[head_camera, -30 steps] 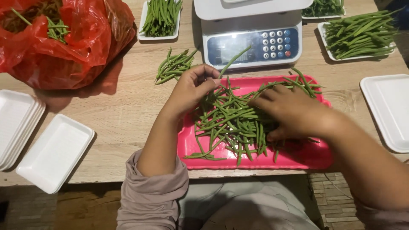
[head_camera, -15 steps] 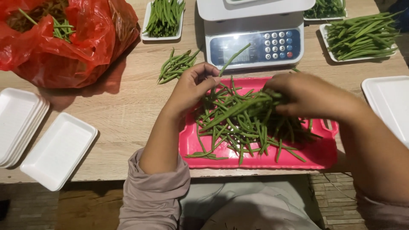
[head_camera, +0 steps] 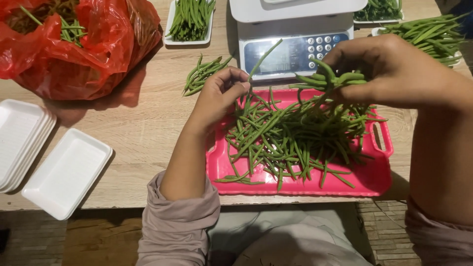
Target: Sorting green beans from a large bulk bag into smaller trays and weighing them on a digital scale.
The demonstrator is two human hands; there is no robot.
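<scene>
A pink plastic tray [head_camera: 374,180] near the table's front edge holds a loose heap of green beans [head_camera: 276,143]. My left hand [head_camera: 219,96] rests at the tray's far left corner and pinches one long bean that sticks up toward the scale. My right hand [head_camera: 389,69] is raised above the tray's right half, closed on a bunch of green beans [head_camera: 335,79] whose ends hang down into the heap.
A white digital scale [head_camera: 295,37] stands just behind the tray. A small pile of beans [head_camera: 202,74] lies left of it. A red plastic bag [head_camera: 84,47] of beans sits far left. Empty white foam trays [head_camera: 66,172] lie front left; filled foam trays [head_camera: 189,19] line the back.
My right hand went from lying flat on the heap to lifting a bunch of beans up and to the right. My left hand stayed put with its bean.
</scene>
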